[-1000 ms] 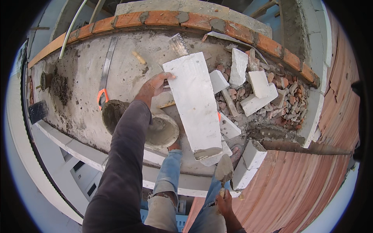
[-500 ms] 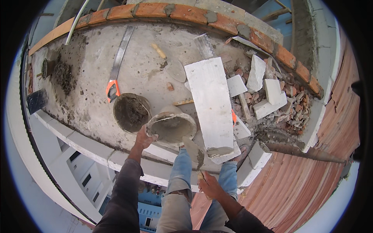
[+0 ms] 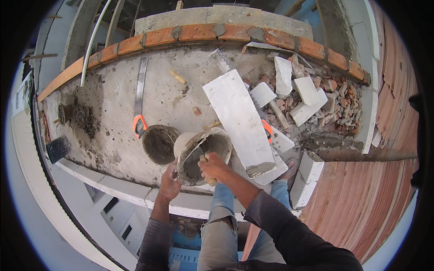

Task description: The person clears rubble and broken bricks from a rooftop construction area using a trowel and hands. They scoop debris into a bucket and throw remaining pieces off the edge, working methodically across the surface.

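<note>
A pale mortar-smeared bucket [image 3: 181, 145] stands tilted at my feet, with wet grey mortar inside. My left hand [image 3: 169, 184] grips its near-left rim, fingers curled against the edge. Over the bucket's opening, my right hand [image 3: 216, 167] is closed around the wooden handle of a trowel [image 3: 211, 181]; the blade reaches down inside and is partly hidden. Just left of this bucket stands a darker bucket [image 3: 159, 143] holding mortar. A long white block [image 3: 239, 122] lies to the right, with a grey mortar patch on its near end.
A handsaw [image 3: 139, 99] with an orange handle lies on the left. Beyond are a wooden-handled tool [image 3: 177, 77] and a notched trowel [image 3: 220, 61]. White offcuts [image 3: 307, 90] and brick rubble [image 3: 346, 106] fill the right. An orange brick row [image 3: 199, 32] edges the far side; corrugated sheeting [image 3: 361, 198] lies lower right.
My right hand has brought the trowel up from beside my leg and put its blade into the bucket. The bucket tilts more, my left hand still at its rim. The view has shifted.
</note>
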